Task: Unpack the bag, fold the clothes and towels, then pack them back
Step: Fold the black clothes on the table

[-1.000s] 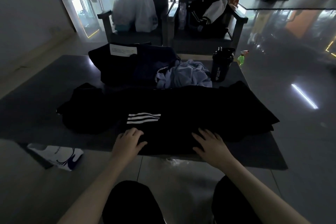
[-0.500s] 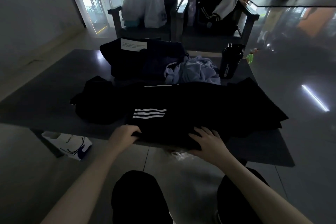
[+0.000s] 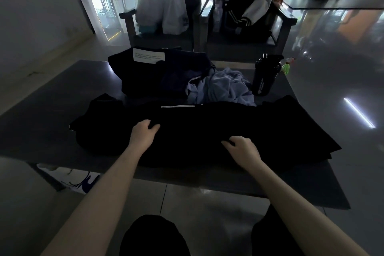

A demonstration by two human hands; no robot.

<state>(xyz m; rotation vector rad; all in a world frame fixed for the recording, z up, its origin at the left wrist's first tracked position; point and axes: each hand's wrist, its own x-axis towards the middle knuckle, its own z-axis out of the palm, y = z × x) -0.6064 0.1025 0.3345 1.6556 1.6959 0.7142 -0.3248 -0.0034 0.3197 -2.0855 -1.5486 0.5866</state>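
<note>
Across the near side of the table [image 3: 52, 93] our black garment [image 3: 207, 129] lies long axis left to right, stretching away beyond both grips. We reach forward with arms extended: our left hand [image 3: 145, 134] farther in, our right hand [image 3: 243, 150] nearer us, each with fingers curled, pinching the cloth

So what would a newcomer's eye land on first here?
The left hand and right hand grip a black garment spread across the table. Behind it lies a crumpled lilac cloth beside a black shaker bottle; white plastic bags sit on the far left chair.
</note>
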